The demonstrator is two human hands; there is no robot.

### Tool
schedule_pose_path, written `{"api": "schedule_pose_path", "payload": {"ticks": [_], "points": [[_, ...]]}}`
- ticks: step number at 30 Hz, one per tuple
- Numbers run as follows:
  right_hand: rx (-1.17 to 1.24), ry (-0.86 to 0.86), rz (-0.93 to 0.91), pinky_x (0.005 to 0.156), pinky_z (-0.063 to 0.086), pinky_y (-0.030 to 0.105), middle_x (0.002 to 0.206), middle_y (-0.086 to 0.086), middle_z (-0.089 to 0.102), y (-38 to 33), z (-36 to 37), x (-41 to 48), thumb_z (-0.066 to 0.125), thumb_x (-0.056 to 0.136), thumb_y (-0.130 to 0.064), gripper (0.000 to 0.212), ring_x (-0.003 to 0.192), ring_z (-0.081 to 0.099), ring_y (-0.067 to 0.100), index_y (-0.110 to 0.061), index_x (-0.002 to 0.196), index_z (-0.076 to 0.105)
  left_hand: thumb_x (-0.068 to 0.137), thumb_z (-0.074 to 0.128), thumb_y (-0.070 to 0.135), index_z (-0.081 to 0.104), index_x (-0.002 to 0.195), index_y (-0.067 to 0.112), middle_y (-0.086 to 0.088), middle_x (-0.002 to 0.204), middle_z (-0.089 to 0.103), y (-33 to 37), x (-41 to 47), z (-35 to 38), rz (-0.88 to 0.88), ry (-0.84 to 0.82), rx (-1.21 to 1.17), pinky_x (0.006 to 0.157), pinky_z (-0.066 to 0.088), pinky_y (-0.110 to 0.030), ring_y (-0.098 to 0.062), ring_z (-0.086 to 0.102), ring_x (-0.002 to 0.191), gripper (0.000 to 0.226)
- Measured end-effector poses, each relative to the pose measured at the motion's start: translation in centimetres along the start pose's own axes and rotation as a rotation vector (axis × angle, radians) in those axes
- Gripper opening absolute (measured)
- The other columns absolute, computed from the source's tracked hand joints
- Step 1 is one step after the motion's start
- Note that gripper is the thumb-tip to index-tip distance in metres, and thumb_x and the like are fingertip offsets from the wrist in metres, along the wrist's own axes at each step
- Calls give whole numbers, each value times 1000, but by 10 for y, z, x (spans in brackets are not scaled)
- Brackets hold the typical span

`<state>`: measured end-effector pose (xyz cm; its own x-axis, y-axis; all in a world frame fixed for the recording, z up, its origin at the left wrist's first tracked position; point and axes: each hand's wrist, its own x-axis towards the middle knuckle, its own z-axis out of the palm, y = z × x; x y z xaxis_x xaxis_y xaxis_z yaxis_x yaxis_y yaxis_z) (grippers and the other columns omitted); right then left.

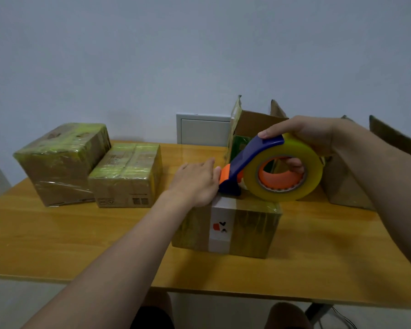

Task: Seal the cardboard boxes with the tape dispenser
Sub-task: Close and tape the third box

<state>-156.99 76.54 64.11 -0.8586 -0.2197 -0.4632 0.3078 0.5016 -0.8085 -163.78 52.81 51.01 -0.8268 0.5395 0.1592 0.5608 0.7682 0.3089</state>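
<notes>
Leftward, two taped boxes [62, 162], open box [254, 124] behind tape dispenser [254, 155]

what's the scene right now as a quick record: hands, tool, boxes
left hand: flat on the centre box, fingertips near the tape dispenser's orange end
right hand: grips the tape dispenser, fingers through the roll's core
taped boxes: two, on the table's left
open boxes: two, behind, flaps up
</notes>
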Motion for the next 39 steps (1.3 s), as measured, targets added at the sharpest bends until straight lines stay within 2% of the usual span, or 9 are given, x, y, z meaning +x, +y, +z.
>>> {"api": "schedule_pose_path", "payload": {"ticks": [2, 5, 8, 12, 16, 23, 28, 34, 39], "points": [[16, 16, -10, 58, 58, 33, 77, 15, 71, 2, -1, -2, 89, 58, -62, 78, 57, 65, 24, -6, 112, 74, 112, 15, 48, 26, 163, 27, -2, 163, 42, -4, 2, 0, 1, -76, 58, 126, 16, -47, -25, 32, 153, 57], [66, 50, -28, 61, 60, 35, 93, 13, 76, 6, -3, -6, 82, 66, -58, 68, 70, 72, 25, -10, 113, 73, 112, 16, 48, 28, 161, 29, -3, 162, 41, -5, 4, 0, 29, -144, 171, 126, 17, -51, -28, 30, 153, 55], [57, -36, -26, 58, 58, 34, 73, 12, 73, 7, -2, -11, 65, 85, -53, 54, 58, 69, 24, -6, 112, 71, 112, 18, 45, 34, 156, 28, -6, 152, 49, -4, 2, -1, 22, -158, 196, 123, 23, -53, -32, 38, 145, 50], [56, -48, -70, 56, 55, 35, 58, 15, 64, 20, -15, -31, 80, 75, -55, 56, 48, 61, 26, -4, 97, 76, 110, 7, 50, 44, 149, 32, -10, 147, 52, -6, -2, -5, 9, -138, 99, 120, 26, -55, -33, 41, 142, 56], [51, -28, -67, 56, 55, 36, 56, 15, 62, 37, -20, -50, 80, 75, -59, 56, 49, 61, 27, -6, 92, 77, 108, 12, 58, 44, 145, 32, -10, 147, 51, -4, 1, -5, 14, -187, 151, 121, 23, -58, -31, 41, 140, 55], [80, 100, -73, 49, 52, 32, 57, 16, 58, 52, -2, -46, 72, 74, -49, 62, 44, 55, 23, 1, 111, 68, 108, 11, 56, 32, 159, 32, -13, 164, 34, 6, 13, -11, -49, -279, 248, 122, -11, -67, -33, 18, 157, 60], [75, 132, -39, 49, 52, 31, 57, 15, 59, 53, 0, -43, 62, 81, -46, 58, 44, 55, 23, 2, 112, 65, 110, 23, 40, 39, 155, 35, -1, 159, 47, 30, 14, 9, 123, -179, 3, 124, -5, -58, -25, 33, 151, 48], [132, 100, -67, 50, 55, 31, 61, 16, 66, 57, -4, -42, 69, 81, -48, 65, 45, 61, 24, 4, 120, 63, 110, 14, 47, 34, 155, 35, -6, 154, 47, 28, 18, 17, 94, -213, 95, 126, 1, -58, -30, 35, 148, 51], [158, 33, -10, 56, 56, 35, 61, 16, 63, 69, -15, -56, 73, 75, -49, 51, 49, 61, 26, -4, 99, 76, 107, 9, 54, 40, 148, 36, -7, 147, 51, 29, 15, 17, 130, -211, 127, 126, 5, -61, -31, 39, 143, 54]]}}
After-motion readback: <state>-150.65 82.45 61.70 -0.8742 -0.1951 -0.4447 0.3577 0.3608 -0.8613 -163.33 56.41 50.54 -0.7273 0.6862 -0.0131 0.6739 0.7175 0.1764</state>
